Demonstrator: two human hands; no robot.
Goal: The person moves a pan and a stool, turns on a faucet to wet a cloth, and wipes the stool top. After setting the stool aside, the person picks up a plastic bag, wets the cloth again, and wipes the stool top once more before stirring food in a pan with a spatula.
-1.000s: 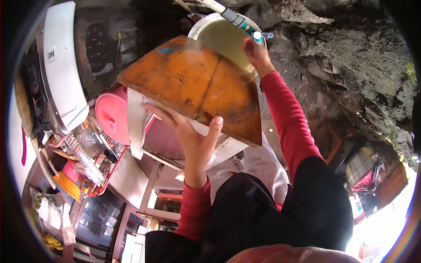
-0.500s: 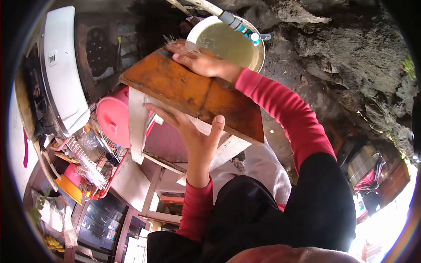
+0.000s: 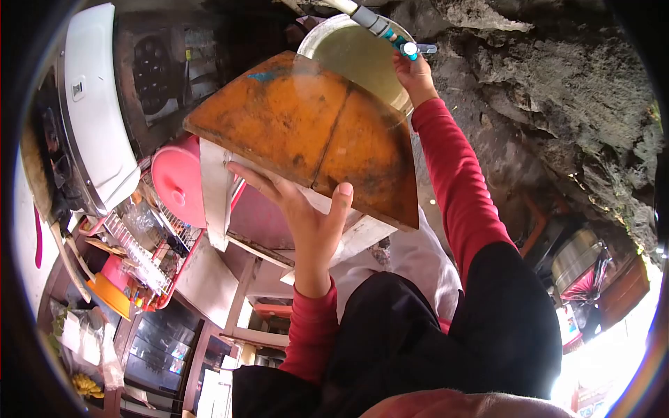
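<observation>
A tilted wooden stool [image 3: 279, 111] with a worn orange-brown top and white legs is in front of me. My left hand [image 3: 306, 219] steadies its near side, thumb against the top's edge and fingers stretched along the white frame below. Beyond the stool stands a pale bucket [image 3: 348, 52] of cloudy water. My right hand [image 3: 416, 75] is at the bucket's right rim, just below a teal tap [image 3: 410, 50] on a grey pipe. Its fingers look bent, but the tap and rim partly hide them, so I cannot make out whether they touch the tap.
To the left are a pink round lid [image 3: 178, 184], a dish rack [image 3: 143, 254] with utensils, and a white curved panel [image 3: 101, 104]. A rough rock wall [image 3: 557, 90] rises on the right. A metal pot [image 3: 578, 261] stands at the far right.
My right hand has left the stool's top, where it was wiping or splashing water, and moved up and right to the tap. My left hand stays on the stool.
</observation>
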